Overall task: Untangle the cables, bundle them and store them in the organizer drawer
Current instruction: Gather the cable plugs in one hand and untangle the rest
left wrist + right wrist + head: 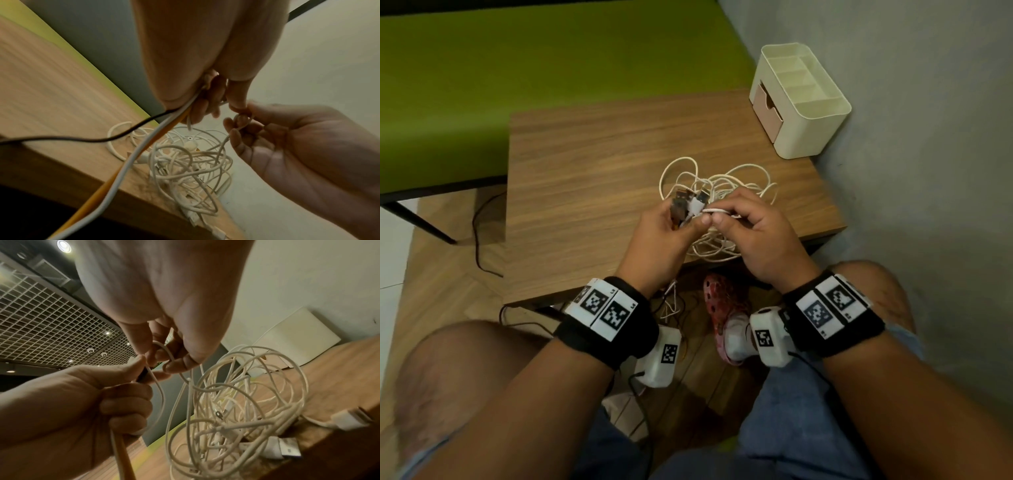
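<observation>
A tangle of white cables (717,192) (185,162) (242,402) lies near the front edge of the wooden table (585,164). My left hand (671,222) (115,402) grips several cable ends with USB plugs (690,204), and a white and an orange cable (131,164) trail down from it. My right hand (739,222) (246,128) pinches a loop of white cable (164,353) just beside the left thumb. The cream organizer (799,99) (292,340) stands at the table's back right corner, and its pinkish drawer (765,109) looks closed.
A grey wall (928,137) runs along the right of the table. A green surface (517,68) lies behind and to the left. Below the table edge are my knees, a pink shoe (717,301) and a thin black cord (479,233) on the floor.
</observation>
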`<action>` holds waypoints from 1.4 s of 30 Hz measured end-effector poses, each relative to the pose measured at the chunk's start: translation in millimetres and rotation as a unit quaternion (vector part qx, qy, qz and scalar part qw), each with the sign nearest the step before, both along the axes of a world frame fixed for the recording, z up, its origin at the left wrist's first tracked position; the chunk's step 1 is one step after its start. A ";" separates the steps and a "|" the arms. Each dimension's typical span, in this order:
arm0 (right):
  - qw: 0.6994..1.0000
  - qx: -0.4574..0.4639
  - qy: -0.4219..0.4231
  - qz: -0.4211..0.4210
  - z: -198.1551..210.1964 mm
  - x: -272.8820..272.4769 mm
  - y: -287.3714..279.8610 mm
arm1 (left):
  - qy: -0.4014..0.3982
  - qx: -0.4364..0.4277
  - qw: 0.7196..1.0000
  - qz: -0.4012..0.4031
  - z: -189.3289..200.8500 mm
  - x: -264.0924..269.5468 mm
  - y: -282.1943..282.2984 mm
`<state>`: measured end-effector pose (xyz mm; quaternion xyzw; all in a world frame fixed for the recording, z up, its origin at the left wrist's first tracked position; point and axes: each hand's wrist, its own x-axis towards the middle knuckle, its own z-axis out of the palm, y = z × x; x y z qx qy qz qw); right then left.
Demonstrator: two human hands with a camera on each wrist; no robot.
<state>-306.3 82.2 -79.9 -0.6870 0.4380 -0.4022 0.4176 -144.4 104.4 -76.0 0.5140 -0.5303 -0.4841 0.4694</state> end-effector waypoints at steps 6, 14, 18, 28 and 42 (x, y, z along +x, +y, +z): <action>0.999 0.047 0.004 0.015 -7.5 -4.0 -6.9 | -0.061 0.022 0.998 0.015 6.4 10.2 -3.3; 0.977 0.053 0.204 0.004 -23.9 -12.6 -38.2 | 0.033 0.012 0.997 0.063 20.2 27.9 3.1; 0.983 0.039 0.178 -0.004 -11.8 -9.4 -39.3 | -0.005 0.039 0.996 0.081 13.4 31.7 5.9; 0.992 -0.010 0.124 0.023 -27.8 0.9 -21.8 | -0.086 0.044 0.990 0.108 13.5 33.5 3.2; 0.985 -0.079 0.154 -0.018 -11.7 5.2 -15.3 | -0.173 0.034 0.984 0.009 -13.3 3.6 -6.1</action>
